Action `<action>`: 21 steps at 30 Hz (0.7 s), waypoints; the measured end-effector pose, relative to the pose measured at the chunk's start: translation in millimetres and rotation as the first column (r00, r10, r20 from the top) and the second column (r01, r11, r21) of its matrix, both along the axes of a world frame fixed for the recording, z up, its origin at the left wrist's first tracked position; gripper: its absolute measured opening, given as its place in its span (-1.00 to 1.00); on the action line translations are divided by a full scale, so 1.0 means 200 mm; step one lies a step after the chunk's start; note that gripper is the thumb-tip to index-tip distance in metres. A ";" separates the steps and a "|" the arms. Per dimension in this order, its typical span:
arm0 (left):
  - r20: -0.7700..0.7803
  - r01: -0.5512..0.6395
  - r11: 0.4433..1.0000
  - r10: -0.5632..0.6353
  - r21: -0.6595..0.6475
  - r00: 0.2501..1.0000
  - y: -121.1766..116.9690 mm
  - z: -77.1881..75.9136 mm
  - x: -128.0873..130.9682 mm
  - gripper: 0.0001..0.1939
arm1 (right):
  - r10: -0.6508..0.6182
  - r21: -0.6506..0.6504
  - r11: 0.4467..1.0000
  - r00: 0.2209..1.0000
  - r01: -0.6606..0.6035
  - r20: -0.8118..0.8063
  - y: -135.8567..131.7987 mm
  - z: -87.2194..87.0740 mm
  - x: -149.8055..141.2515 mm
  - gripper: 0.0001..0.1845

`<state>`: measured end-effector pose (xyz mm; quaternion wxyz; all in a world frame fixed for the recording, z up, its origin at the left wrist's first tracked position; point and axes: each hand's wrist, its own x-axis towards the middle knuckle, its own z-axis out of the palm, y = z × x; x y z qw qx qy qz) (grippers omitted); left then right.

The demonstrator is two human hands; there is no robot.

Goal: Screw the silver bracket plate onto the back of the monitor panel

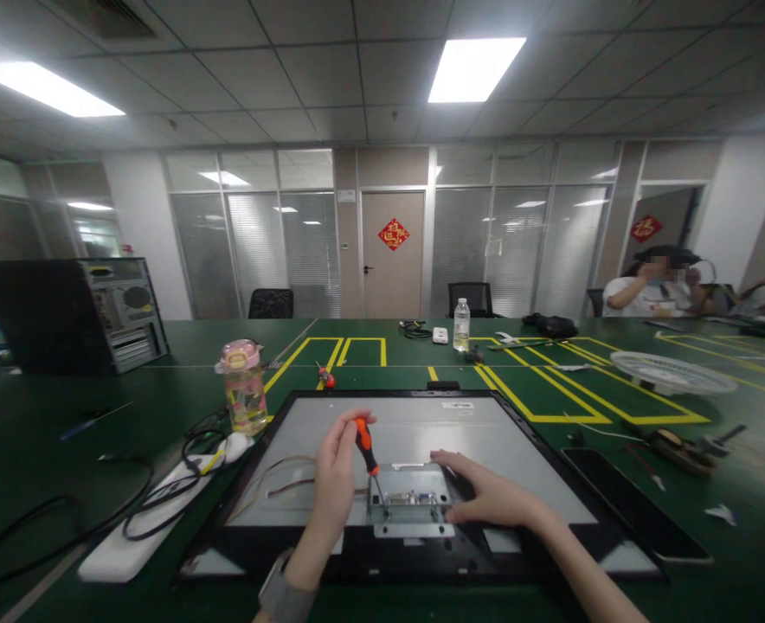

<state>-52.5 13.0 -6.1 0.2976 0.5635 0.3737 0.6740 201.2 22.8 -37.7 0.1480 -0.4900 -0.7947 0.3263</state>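
Your left hand has its fingers curled round the handle of one orange-and-black screwdriver, shaft slanting down to the near left part of the metal bracket. Can't tell if the tip is actually seated in a screw. Your right hand isn't clenched: thumb and fingers spread well apart, fingertips at the bracket's right end, seemingly resting on it.

So the bracket, just one of them, sits low centre of the frame, right between your two hands. It's on one big flat panel, grey with a black border, and some thin wires run in from the bracket's left.

Further out, you've got one black slab at lower right, one white power strip with black cable over it at lower left, and two bottles: a pink-lidded bottle left of centre and a clear bottle upper right of centre. One computer case stands at the left edge, and someone in a white top is at the far right.
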 end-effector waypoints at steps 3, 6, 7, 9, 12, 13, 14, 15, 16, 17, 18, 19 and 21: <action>-0.038 -0.041 0.996 0.044 0.076 0.998 0.01 -0.01 0.00 -0.76 | 0.009 0.020 1.000 1.000 -0.008 -0.017 0.01 -0.02 0.01 -0.06; -0.068 -0.070 0.988 0.079 0.136 0.995 0.02 -0.01 0.00 -0.82 | 0.018 0.026 1.000 0.999 -0.017 -0.032 0.02 -0.04 0.02 -0.05; -0.071 -0.071 0.989 0.081 0.132 0.994 0.02 -0.01 -0.01 -0.82 | 0.018 0.022 1.000 0.999 -0.017 -0.032 0.03 -0.04 0.02 -0.05; -0.068 -0.052 0.995 0.059 0.090 0.996 0.01 -0.01 -0.01 -0.78 | 0.014 0.017 1.000 0.999 -0.013 -0.029 0.02 -0.03 0.02 -0.06; -0.042 0.000 1.000 0.000 0.003 0.999 -0.01 0.01 -0.01 -0.69 | 0.009 0.014 1.000 1.000 -0.009 -0.025 0.02 -0.02 0.01 -0.06; -0.036 0.016 1.000 -0.017 -0.014 0.999 -0.01 0.01 0.00 -0.67 | 0.010 0.012 1.000 1.000 -0.009 -0.025 0.02 -0.02 0.01 -0.06; -0.033 0.025 0.999 -0.025 -0.020 0.999 -0.01 0.01 0.00 -0.66 | 0.010 0.010 1.000 1.000 -0.010 -0.027 0.02 -0.02 0.01 -0.06; -0.034 0.023 1.000 -0.024 -0.013 0.999 -0.01 0.01 0.00 -0.66 | 0.011 0.010 1.000 1.000 -0.010 -0.029 0.02 -0.03 0.01 -0.06; -0.041 0.014 1.000 -0.014 0.004 0.999 -0.01 0.01 0.00 -0.67 | 0.012 0.011 1.000 0.999 -0.011 -0.032 0.02 -0.03 0.02 -0.06; -0.053 -0.001 1.000 0.003 0.029 0.999 0.00 0.01 0.00 -0.70 | 0.014 0.016 1.000 0.999 -0.014 -0.036 0.02 -0.04 0.02 -0.06; -0.067 -0.018 0.998 0.021 0.057 0.997 0.00 0.00 0.00 -0.73 | 0.017 0.023 1.000 0.999 -0.016 -0.038 0.03 -0.04 0.02 -0.06; -0.083 -0.030 0.996 0.036 0.081 0.996 0.01 0.00 0.00 -0.76 | 0.019 0.027 0.999 0.999 -0.018 -0.040 0.03 -0.05 0.02 -0.06; -0.104 -0.030 0.995 0.040 0.097 0.994 0.01 -0.01 0.00 -0.78 | 0.018 0.032 0.999 0.999 -0.016 -0.038 0.03 -0.05 0.02 -0.06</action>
